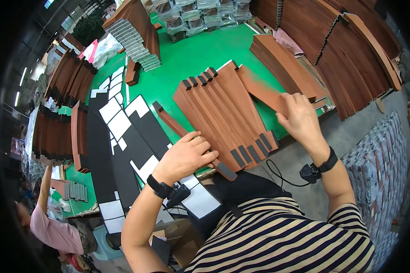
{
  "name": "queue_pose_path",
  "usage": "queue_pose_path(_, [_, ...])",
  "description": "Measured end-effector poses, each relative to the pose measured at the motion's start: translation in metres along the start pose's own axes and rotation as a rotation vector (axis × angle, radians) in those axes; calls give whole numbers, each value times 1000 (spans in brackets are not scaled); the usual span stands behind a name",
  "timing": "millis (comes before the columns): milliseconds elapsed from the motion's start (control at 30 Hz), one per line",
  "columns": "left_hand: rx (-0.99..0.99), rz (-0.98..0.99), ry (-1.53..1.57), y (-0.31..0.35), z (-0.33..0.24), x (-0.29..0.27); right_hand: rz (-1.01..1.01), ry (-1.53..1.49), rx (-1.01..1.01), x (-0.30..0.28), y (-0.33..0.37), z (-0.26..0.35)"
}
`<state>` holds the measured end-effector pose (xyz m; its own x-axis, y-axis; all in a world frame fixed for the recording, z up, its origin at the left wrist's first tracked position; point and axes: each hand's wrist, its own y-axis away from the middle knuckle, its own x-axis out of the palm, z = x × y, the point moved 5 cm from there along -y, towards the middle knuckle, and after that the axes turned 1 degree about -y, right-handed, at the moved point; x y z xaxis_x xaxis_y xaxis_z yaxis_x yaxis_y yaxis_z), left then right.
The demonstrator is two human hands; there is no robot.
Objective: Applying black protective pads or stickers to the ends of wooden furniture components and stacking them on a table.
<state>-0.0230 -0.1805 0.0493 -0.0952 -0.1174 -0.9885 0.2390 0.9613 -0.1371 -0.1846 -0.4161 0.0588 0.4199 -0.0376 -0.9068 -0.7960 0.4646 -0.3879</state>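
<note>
My left hand point(183, 157) has its fingers curled over a narrow reddish-brown strip point(172, 122) with dark grey pads at both ends. The strip lies slantwise at the left of a row of similar brown strips point(214, 113). These strips rest side by side on wider brown boards, and dark pads show at their far and near ends. On the right, my right hand point(301, 116) grips the near end of a brown board point(262, 88) between thumb and fingers. That board is smeared by motion, and its far end meets the edge of the boards in the middle.
The table has a green top point(191, 50). Black sheets with white patches point(118, 123) lie at left. Stacked brown boards stand at the far left, at the back point(136, 32) and at right point(351, 68). Wrapped bundles point(205, 13) sit behind. A person in pink point(57, 230) works at left.
</note>
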Motion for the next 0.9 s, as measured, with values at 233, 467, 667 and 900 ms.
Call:
queue_pose_path(233, [-6, 9, 65, -8, 4, -6, -62, 197, -96, -34, 4, 5])
queue_pose_path(467, [-106, -19, 71, 3, 4, -4, -92, -1, -203, -39, -8, 24])
queue_pose_path(667, [-358, -63, -33, 42, -3, -11, -137, 172, -115, -42, -6, 16])
queue_pose_path(900, [-842, -64, -51, 110, -2, -10, 444, -1037, 493, 15, -7, -38])
